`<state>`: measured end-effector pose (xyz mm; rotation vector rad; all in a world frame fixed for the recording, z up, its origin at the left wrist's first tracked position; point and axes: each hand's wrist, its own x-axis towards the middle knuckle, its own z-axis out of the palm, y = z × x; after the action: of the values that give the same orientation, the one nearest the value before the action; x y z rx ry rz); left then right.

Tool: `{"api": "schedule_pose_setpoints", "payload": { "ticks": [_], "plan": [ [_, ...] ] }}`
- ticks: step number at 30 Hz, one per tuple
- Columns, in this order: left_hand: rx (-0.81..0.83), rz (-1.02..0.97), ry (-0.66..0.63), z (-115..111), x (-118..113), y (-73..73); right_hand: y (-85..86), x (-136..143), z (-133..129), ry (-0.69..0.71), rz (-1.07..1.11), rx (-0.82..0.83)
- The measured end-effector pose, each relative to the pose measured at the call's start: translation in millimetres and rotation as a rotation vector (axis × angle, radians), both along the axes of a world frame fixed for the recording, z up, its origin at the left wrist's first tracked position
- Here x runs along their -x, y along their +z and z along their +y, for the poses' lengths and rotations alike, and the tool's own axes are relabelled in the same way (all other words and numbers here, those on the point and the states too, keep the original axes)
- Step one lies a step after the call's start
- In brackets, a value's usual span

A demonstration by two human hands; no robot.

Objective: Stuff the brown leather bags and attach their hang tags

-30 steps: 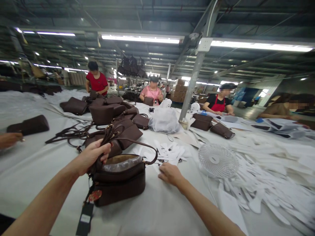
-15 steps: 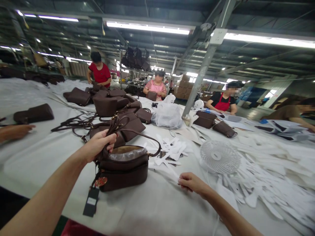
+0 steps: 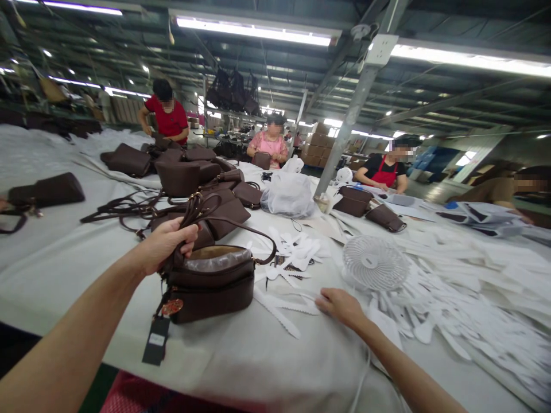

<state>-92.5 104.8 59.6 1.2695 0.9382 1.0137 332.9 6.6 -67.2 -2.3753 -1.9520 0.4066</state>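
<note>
My left hand (image 3: 170,245) is closed around the gathered straps of a dark brown handbag (image 3: 210,295). The bag stands upright on the table, its top open on a tan lining and clear plastic filling. A black tag (image 3: 155,341) and a red patterned round charm (image 3: 172,307) hang at its left side. To the right of the bag, my right hand (image 3: 342,307) is low over the table with curled fingers. White toothed-edge strips (image 3: 279,314) lie beside its fingertips; whether it pinches one is hidden.
Several brown bags (image 3: 181,172) are piled behind, with loose straps leftward. A white fan (image 3: 375,263) stands right of centre, beside heaped white cut pieces (image 3: 456,310). A clear plastic bundle (image 3: 288,195) and a metal post (image 3: 344,126) are farther back. Co-workers (image 3: 167,117) work across the table.
White strips now lie spread between the bag and my right hand, where one earlier reached its fingers. The right hand has shifted slightly right. A co-worker's hand at far left has mostly left view.
</note>
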Motion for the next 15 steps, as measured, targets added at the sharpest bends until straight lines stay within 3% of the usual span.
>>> {"api": "schedule_pose_setpoints", "payload": {
  "ticks": [7,13,15],
  "plan": [
    [0.002,0.0,-0.004,2.3,0.3,-0.8,19.8,8.0,5.0,0.088,0.097,0.021],
    [-0.009,-0.018,-0.026,3.3,1.9,-4.0,49.9,38.0,-9.5,0.158,0.994,0.164],
    [-0.018,-0.031,-0.019,3.5,1.8,-5.9,57.6,50.8,-13.4,0.208,1.114,0.168]
  ]
}}
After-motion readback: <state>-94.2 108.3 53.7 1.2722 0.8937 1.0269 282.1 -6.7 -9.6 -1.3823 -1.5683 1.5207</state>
